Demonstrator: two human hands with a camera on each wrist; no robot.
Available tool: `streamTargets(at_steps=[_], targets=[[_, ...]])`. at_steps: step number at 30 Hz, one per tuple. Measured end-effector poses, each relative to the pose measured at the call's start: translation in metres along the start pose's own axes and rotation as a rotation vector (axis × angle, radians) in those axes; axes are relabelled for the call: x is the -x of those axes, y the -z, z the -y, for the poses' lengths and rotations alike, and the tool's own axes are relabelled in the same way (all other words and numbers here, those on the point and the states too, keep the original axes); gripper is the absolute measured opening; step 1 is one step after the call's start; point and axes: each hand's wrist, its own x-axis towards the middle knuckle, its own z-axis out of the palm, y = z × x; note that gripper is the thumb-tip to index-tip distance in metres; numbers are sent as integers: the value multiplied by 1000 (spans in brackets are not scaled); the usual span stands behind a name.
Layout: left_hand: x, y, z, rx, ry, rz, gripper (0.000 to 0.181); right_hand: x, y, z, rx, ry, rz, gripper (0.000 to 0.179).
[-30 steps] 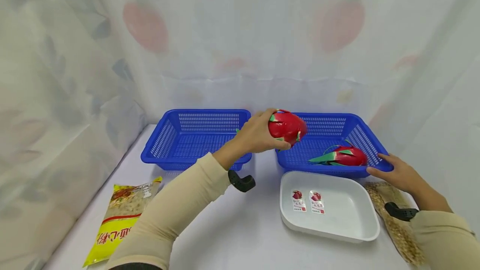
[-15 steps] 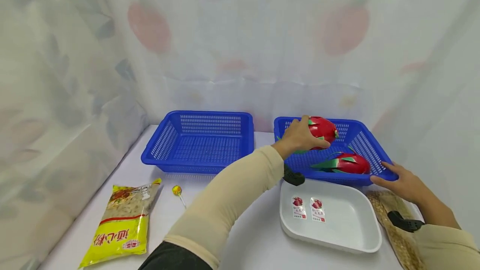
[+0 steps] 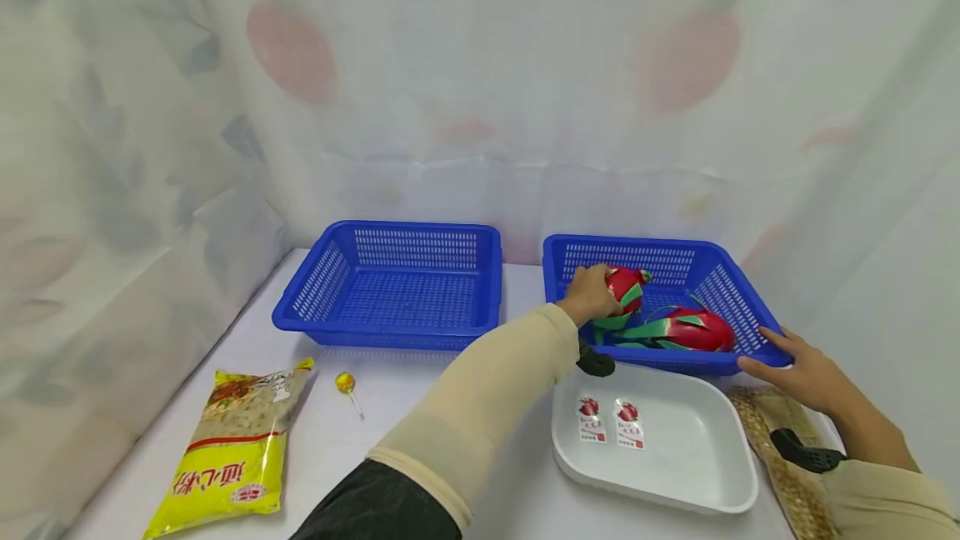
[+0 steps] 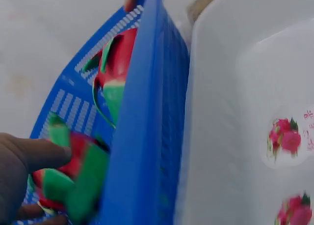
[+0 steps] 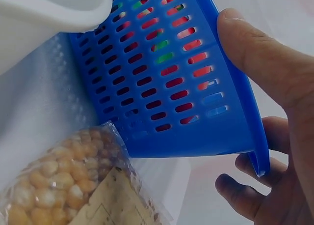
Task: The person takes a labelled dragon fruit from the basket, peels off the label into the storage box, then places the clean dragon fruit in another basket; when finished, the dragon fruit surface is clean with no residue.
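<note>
My left hand (image 3: 591, 294) grips a red dragon fruit (image 3: 625, 288) with green scales, low inside the right blue basket (image 3: 637, 360). In the left wrist view the thumb lies over this fruit (image 4: 59, 185), which is blurred there. Another dragon fruit (image 3: 697, 329) lies on its side in the same basket, to the right. At the basket's front right corner, my right hand (image 3: 806, 369) holds the rim. Its thumb (image 5: 245, 41) is on one side of the corner and the other fingers are on the other side, as the right wrist view shows.
A white tray (image 3: 697, 448) with two dragon fruit stickers stands before the right basket. A second blue basket (image 3: 412, 338) stands left. Nearer are a yellow pasta bag (image 3: 232, 440) and a lollipop (image 3: 345, 383). A bag of corn kernels (image 5: 64, 185) lies right of the tray.
My left hand has carried the dragon fruit rightwards from between the baskets and lowered it into the right basket. The right hand stays at the rim. The lollipop has come into sight.
</note>
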Motion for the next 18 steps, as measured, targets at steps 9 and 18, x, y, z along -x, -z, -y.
streamTargets(at_steps=[9, 18], targets=[[-1, 17, 12, 57, -153, 44, 60, 1, 5, 1, -3, 2, -1, 94], [1, 84, 15, 55, -287, -5, 61, 13, 44, 38, 78, 68, -127, 93]])
